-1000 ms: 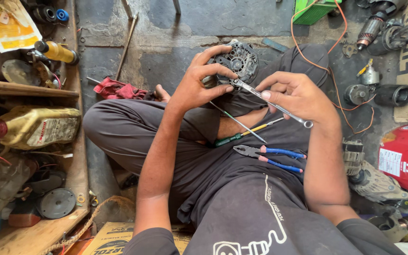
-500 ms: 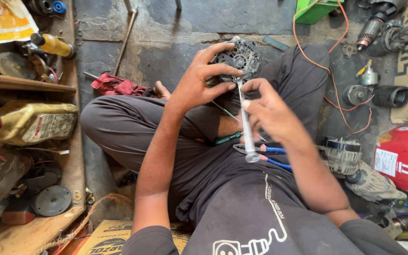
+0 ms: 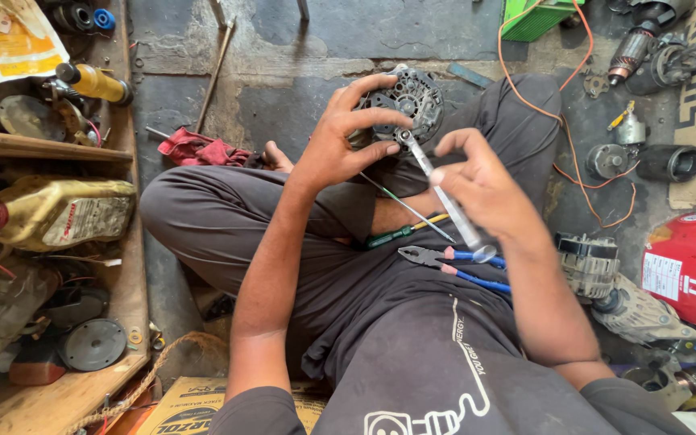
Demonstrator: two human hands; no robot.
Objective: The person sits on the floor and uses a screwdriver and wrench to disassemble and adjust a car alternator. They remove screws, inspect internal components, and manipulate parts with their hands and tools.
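Head view: right hand (image 3: pixel 485 189) has tilted wrench (image 3: pixel 442 192) toward alternator (image 3: pixel 409 98).

Person seated cross-legged on floor. Dark grey T-shirt (image 3: pixel 412 354), short sleeves ending above elbows; white line drawing of plug and cord plus white lettering on chest. Matching dark grey trousers (image 3: pixel 227 217), loose, creased at knees. Forearms bare, left hand (image 3: pixel 340 149) and right hand (image 3: pixel 485 185) ungloved, without rings or watch. Bare toes just beside trousers' left knee.

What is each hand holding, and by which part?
The left hand grips the round metal motor part by its near rim. The right hand holds a slim metal wrench around the middle of its shaft, its tip against the part.
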